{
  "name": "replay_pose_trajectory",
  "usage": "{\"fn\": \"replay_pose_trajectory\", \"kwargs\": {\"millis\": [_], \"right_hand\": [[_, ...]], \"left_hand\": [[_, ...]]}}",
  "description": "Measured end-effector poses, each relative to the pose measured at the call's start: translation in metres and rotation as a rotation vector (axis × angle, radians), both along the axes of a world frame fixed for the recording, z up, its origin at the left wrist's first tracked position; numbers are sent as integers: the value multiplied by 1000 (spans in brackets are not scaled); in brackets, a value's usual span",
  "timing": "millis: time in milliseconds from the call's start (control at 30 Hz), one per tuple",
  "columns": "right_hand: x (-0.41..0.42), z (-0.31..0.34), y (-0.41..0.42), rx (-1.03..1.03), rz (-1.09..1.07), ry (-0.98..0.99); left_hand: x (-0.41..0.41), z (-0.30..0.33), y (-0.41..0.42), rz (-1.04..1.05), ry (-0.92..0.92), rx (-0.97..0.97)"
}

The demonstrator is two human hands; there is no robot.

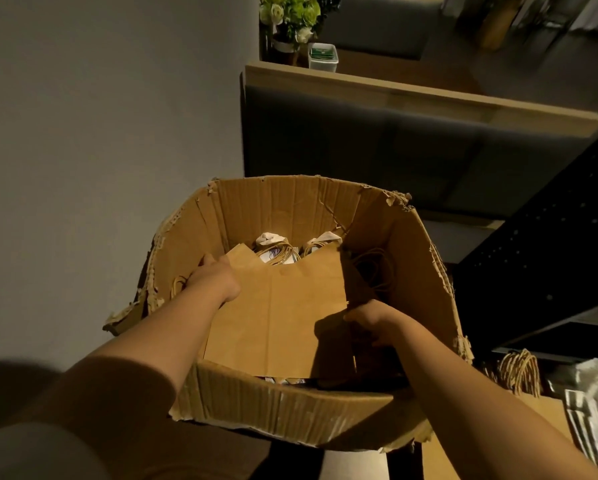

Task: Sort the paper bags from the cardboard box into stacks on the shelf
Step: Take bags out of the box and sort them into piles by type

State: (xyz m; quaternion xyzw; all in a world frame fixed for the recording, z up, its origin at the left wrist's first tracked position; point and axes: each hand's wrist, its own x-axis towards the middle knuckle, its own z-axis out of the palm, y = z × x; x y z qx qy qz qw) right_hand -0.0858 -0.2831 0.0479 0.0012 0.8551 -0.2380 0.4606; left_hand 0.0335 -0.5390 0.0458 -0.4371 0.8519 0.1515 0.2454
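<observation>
A worn, torn cardboard box stands open in front of me. Over its contents lies a flat brown paper bag, tilted up slightly. My left hand grips the bag's left edge, and my right hand grips its right edge. Deeper in the box lie more paper bags with twisted paper handles, some with white print. Loose handles show in the dark right corner.
A dark metal shelf stands at the right. Below it lie a brown bag with twisted handles and white-and-striped bags. Behind the box is a wood-topped counter with green flowers and a small white tub.
</observation>
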Motion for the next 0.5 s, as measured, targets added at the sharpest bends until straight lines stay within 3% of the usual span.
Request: {"fn": "replay_pose_trajectory", "kwargs": {"millis": [200, 367, 500], "right_hand": [[-2, -10, 0, -182, -197, -175], [2, -1, 2, -187, -167, -172], [1, -2, 1, -295, -168, -165]], "left_hand": [[-3, 8, -3, -107, -95, -134], [3, 10, -3, -188, -199, -146], [3, 10, 2, -133, -43, -60]]}}
